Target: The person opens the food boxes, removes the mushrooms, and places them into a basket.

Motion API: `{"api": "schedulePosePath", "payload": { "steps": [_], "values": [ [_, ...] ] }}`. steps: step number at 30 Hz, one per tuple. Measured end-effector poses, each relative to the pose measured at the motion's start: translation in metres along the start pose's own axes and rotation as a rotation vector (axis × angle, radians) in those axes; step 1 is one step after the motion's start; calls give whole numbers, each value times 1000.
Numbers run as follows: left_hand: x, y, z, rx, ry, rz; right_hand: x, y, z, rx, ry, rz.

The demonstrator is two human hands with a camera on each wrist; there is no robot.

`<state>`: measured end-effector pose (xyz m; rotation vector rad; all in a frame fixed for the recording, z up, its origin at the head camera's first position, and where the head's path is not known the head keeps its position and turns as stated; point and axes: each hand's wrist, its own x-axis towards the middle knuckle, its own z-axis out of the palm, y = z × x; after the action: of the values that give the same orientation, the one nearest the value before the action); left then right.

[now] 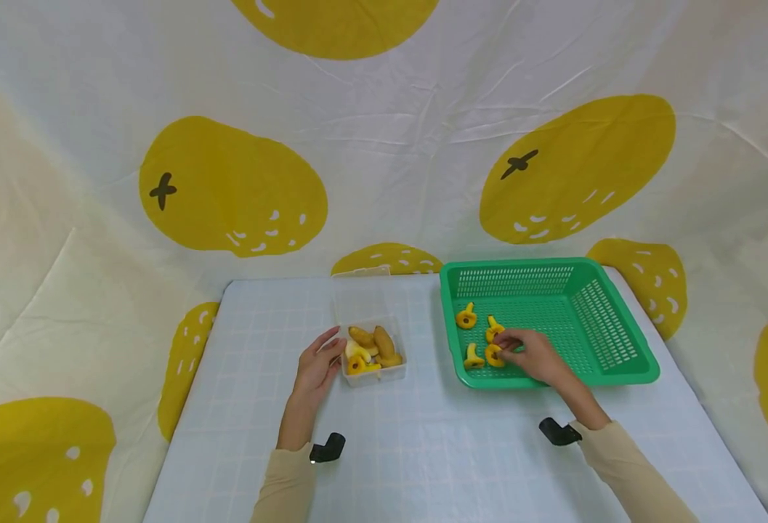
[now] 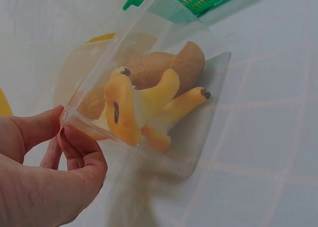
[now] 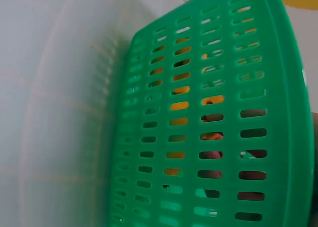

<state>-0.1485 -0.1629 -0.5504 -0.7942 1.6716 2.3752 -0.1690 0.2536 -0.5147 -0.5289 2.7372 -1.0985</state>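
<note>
Left arm point(image 1: 285, 479) and right arm point(image 1: 633, 468) sleeved, extended toward far edge of table point(image 1: 423, 450). Left hand point(image 1: 316, 367) nearer left edge, thumb point(image 2: 37, 130) and fingers point(image 2: 87, 150) pinching. Right hand point(image 1: 535, 356) nearer right edge, fingers bent downward.

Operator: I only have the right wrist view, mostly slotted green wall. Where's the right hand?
Observer: Head view shows the right hand reaching over the near rim into the green basket, fingertips at a yellow mushroom-shaped piece. Can't tell if it's gripped.

Operator: Left hand?

Observer: Left wrist view: the left hand pinches the edge of a clear box between thumb and finger.

Operator: Box empty?

Observer: No. Head view shows brown oblong pieces in it, alongside yellow ones.
</note>
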Motion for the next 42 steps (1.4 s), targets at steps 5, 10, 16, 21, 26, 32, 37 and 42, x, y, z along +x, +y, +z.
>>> {"api": "schedulePosePath", "payload": {
  "steps": [5, 10, 16, 21, 26, 32, 37, 42],
  "values": [
    [0, 0, 0, -9, 0, 2, 6, 3, 2, 16, -82, 38],
    [-1, -2, -2, -25, 2, 8, 9, 2, 3, 40, -144, 50],
    [-1, -2, -2, -17, 5, 8, 9, 0, 3, 48, -143, 35],
    [-2, -1, -1, -15, -2, 9, 10, -6, 5, 59, -70, 3],
    [-1, -1, -2, -23, -6, 3, 13, -18, 7, 112, 33, -8],
    [-2, -1, -1, -23, 1, 1, 18, -34, 12, 205, 89, -18],
    [-2, -1, 1, -14, 2, -1, 25, -48, 20, 276, 127, -21],
    [-3, -1, 1, -19, 1, -1, 33, -64, 30, 338, 144, -31]
  ]
}}
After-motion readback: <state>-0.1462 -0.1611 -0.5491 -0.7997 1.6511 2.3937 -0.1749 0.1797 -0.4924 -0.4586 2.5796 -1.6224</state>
